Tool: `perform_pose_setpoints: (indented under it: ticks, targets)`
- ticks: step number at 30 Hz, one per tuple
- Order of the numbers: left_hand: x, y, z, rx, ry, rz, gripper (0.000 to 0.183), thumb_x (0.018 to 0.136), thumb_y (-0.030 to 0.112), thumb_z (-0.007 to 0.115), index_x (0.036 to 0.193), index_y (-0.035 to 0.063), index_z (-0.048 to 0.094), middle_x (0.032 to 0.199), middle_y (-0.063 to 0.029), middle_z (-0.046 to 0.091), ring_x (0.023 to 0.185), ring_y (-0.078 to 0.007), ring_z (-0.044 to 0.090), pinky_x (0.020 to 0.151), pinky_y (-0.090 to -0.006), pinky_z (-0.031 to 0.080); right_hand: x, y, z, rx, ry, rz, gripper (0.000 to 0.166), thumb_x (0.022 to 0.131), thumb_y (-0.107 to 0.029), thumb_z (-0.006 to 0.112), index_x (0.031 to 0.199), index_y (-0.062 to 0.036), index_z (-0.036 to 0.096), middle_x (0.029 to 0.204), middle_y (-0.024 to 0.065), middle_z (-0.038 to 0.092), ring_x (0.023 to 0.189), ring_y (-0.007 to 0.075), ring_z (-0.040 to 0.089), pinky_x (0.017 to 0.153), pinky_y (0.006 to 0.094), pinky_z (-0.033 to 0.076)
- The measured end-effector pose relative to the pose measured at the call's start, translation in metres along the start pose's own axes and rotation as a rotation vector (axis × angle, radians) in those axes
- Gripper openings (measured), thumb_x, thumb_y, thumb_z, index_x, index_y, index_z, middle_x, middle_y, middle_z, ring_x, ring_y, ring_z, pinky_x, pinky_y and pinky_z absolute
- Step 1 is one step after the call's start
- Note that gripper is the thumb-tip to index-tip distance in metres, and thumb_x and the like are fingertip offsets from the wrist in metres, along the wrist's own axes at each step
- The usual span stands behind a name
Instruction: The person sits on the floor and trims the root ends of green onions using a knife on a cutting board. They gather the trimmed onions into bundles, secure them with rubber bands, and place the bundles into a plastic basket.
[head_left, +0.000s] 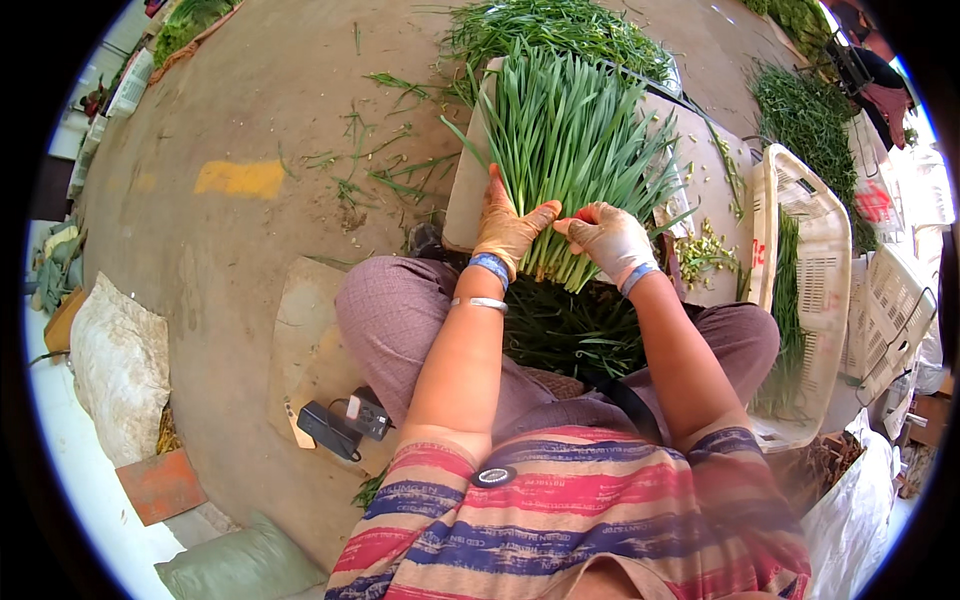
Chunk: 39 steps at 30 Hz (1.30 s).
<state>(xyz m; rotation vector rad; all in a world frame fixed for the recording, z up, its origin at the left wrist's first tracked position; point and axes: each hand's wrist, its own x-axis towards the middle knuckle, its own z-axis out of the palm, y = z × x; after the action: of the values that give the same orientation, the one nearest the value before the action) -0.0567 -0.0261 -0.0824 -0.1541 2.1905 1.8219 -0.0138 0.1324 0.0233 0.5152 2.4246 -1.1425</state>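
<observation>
A thick bundle of long green leafy stalks, like garlic chives (570, 142), lies fanned over a pale board (465, 191) in front of me. My left hand (514, 225), in a stained thin glove with a blue band at the wrist, grips the bundle's left side near the pale stem ends, thumb across the top. My right hand (611, 236), gloved likewise, is at the bundle's lower right with thumb and fingertips pinched together over the stems; whether they hold a stem cannot be told. Small cut bits (705, 251) lie on the board to the right. Dark green trimmings (574, 322) lie between my knees.
A white plastic crate (814, 315) holding green stalks stands at my right. More greens (555, 30) are heaped beyond the board. Another pile (802, 120) lies at the upper right, near a partly visible person. A black power adapter (328, 430) lies on the left; a white sack (120, 367) is farther left.
</observation>
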Motion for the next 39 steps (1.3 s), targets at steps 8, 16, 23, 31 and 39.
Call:
perform_pose_setpoints:
  ticks: [8,16,23,31,39]
  targets:
    - [0.012,-0.025,0.0,-0.117,-0.013,0.058,0.107,0.08,0.032,0.082,0.158,0.0112,0.011,0.157,-0.0175,0.028,0.143,-0.0308,0.032,0.116,-0.0374,0.029,0.009,0.052,-0.014,0.59,0.202,-0.067,0.024,0.101,-0.02,0.054,0.112,-0.0015,0.065,0.098,0.0029,0.073,0.075,0.0071,0.064,0.065,0.0222,0.049]
    - [-0.019,0.038,0.004,0.552,0.138,0.105,0.129,0.069,0.071,0.074,0.158,0.0143,0.0,0.158,-0.0319,0.012,0.147,-0.0428,0.021,0.117,-0.043,0.027,0.02,0.045,-0.017,-0.002,0.137,0.095,0.042,0.093,-0.051,0.058,0.107,-0.0137,0.072,0.08,0.0012,0.073,0.081,0.0175,0.069,0.079,0.0331,0.05]
    - [-0.008,0.023,0.011,0.704,0.064,0.13,0.13,0.07,0.064,0.077,0.158,0.0186,-0.007,0.159,-0.0323,0.007,0.146,-0.0439,0.022,0.115,-0.0445,0.03,0.047,0.038,0.0,0.143,0.095,0.042,0.038,0.088,-0.045,0.07,0.099,-0.0079,0.069,0.077,0.0004,0.07,0.072,0.0143,0.064,0.072,0.0305,0.05]
    - [-0.007,0.022,0.008,0.622,0.052,0.105,0.126,0.071,0.061,0.078,0.158,0.0209,-0.005,0.16,-0.0287,0.008,0.144,-0.0447,0.028,0.113,-0.0467,0.033,0.036,0.067,0.001,0.823,0.026,0.007,0.038,0.089,-0.041,0.072,0.095,-0.0042,0.068,0.077,0.0012,0.068,0.063,0.0092,0.059,0.06,0.0248,0.047]
    - [-0.002,0.012,0.009,0.622,0.037,0.158,0.123,0.073,0.055,0.079,0.159,0.021,-0.003,0.159,-0.0305,0.009,0.146,-0.0438,0.022,0.115,-0.0464,0.029,0.06,0.045,0.004,0.202,-0.008,0.097,0.046,0.085,-0.049,0.074,0.097,-0.0042,0.07,0.07,0.0033,0.068,0.062,0.0113,0.061,0.062,0.0276,0.049]
